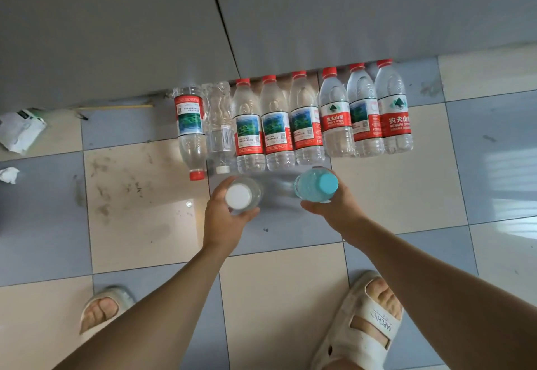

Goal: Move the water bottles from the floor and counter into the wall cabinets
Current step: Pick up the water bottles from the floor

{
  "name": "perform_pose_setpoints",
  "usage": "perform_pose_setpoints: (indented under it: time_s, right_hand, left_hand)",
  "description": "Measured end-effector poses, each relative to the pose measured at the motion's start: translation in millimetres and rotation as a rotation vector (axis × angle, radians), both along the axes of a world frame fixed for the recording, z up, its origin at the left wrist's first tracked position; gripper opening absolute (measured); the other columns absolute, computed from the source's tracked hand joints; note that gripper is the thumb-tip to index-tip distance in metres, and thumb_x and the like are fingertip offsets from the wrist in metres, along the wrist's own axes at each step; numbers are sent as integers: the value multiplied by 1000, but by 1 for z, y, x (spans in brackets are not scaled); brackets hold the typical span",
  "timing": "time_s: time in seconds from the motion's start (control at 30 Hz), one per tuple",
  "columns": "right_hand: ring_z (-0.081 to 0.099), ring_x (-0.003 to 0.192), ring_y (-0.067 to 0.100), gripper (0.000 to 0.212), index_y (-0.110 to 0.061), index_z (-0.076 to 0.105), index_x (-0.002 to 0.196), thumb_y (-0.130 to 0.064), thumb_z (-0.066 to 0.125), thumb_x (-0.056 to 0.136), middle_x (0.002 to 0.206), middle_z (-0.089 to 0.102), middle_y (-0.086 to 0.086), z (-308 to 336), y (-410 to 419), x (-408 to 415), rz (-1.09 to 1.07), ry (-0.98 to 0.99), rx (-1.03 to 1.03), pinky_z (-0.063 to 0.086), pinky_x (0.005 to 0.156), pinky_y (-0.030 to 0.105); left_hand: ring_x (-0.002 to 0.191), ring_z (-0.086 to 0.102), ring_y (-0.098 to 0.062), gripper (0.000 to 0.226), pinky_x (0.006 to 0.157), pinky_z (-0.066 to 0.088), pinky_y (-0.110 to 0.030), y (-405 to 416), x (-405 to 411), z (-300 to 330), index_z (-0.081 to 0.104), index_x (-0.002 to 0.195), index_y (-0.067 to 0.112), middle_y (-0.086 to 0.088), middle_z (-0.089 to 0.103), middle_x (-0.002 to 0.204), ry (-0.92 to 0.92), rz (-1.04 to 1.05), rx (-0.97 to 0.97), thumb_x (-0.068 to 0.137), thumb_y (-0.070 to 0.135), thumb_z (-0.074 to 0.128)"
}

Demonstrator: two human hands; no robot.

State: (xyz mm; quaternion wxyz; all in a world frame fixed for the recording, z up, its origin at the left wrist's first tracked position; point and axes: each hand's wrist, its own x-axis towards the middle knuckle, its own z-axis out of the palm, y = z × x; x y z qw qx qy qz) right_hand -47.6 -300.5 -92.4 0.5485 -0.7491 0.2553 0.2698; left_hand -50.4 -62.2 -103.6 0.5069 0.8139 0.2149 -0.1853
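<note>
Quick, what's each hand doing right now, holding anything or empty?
Left hand: gripping a clear plastic bottle with a white cap.
Right hand: gripping a clear plastic bottle with a light blue cap.

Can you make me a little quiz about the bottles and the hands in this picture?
1. True or false: the left hand holds a bottle with a red cap.
2. What colour is the cap on the bottle in the right hand? A) blue B) red C) green
3. How many bottles lie in the row on the floor by the grey cabinet?

Key:
1. False: the white-capped bottle is in that hand.
2. A: it is the blue-capped bottle.
3. Eight: seven red-capped bottles and one clear bottle with a white cap.
</note>
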Motion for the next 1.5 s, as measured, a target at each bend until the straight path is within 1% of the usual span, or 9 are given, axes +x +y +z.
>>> perform_pose_setpoints:
  time_s: [0.2,0.27,0.33,0.5,0.6,0.73,0.97,1.3,1.5]
  right_hand:
    - [58,115,23,64,-21,53,132,-10,85,78,123,61,4,11,17,-4,-126,2,63,50,102,43]
    - [58,116,23,63,-22,53,132,-13,85,78,123,61,3,25,23,-6,-116,11,69,49,104,47]
    - [58,116,22,63,-23,54,131,-18,86,78,123,62,2,46,29,-5,-81,9,64,49,104,48]
    - [62,111,13,60,-28,58,129,-25,87,77,119,67,-5,126,48,4,-12,-31,113,55,91,29]
    - [62,108,5,61,-32,58,130,-30,87,76,117,67,-11,193,60,16,34,-59,134,51,71,9]
    - [66,102,1,61,-39,58,127,-33,88,75,112,69,-18,303,79,45,58,-144,180,52,71,12]
    - [68,99,-1,65,-42,61,122,-42,91,65,107,73,-19,528,125,91,84,-325,242,57,71,15]
    - [73,100,9,46,-22,69,115,-25,89,73,106,77,-8,793,220,119,141,-625,251,58,79,19]
    - [74,98,14,54,-22,71,115,-36,91,67,104,78,-5,932,273,158,136,-831,182,61,84,33]
  left_hand:
    - [109,63,-17,68,85,49,-13,-6,3,8,54,132,21,7,66,115,103,9,-66,73,23,90]
    - [108,65,-18,66,90,51,-23,-6,0,22,54,131,23,5,68,117,113,21,-102,75,26,89]
    - [109,66,-17,67,98,51,-34,-3,-2,43,54,133,24,4,69,119,124,43,-145,75,26,89]
    - [107,67,-6,64,92,51,-20,19,6,123,56,129,29,17,70,114,98,76,-214,74,27,89]
    - [116,65,-14,71,103,50,-35,39,20,189,56,133,29,12,68,122,69,86,-229,71,29,91]
    - [124,59,-17,79,110,46,-48,71,45,304,51,136,35,16,64,128,-7,37,-235,66,44,87]
    - [112,59,10,61,92,47,-23,125,92,538,56,117,58,29,66,117,-206,-47,-213,71,38,90]
    - [106,67,-2,52,85,50,-14,215,117,791,62,118,31,15,73,112,-514,-33,-297,74,23,89]
    - [102,69,-2,53,83,52,-20,268,164,917,65,111,41,17,74,109,-708,-115,-288,65,49,89]
